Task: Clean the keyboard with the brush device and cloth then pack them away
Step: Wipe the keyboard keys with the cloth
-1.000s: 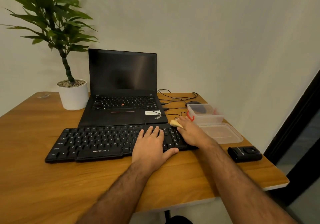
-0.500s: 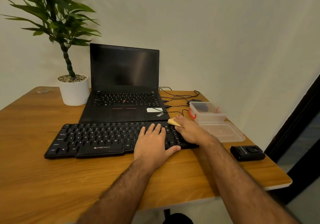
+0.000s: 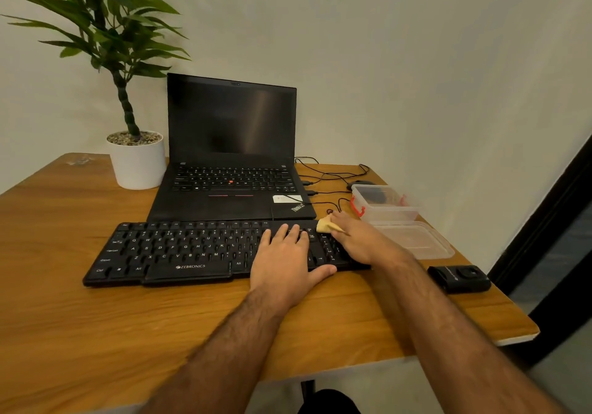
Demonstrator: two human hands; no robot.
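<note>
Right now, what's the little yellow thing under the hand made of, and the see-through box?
The yellow cloth looks like soft fabric: it bends and folds under the right hand. The box looks like clear hard plastic with red clips: you can see through its shiny walls.

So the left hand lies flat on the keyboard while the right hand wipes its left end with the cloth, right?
Not quite: in the head view the right hand wipes the keyboard's right end with the cloth. The left hand does lie flat on it.

Looks like an office or home desk nook: wooden desk (image 3: 80, 317), open laptop (image 3: 230, 157) at 12 o'clock, potted plant (image 3: 134, 157) at 11, plain wall behind.
</note>
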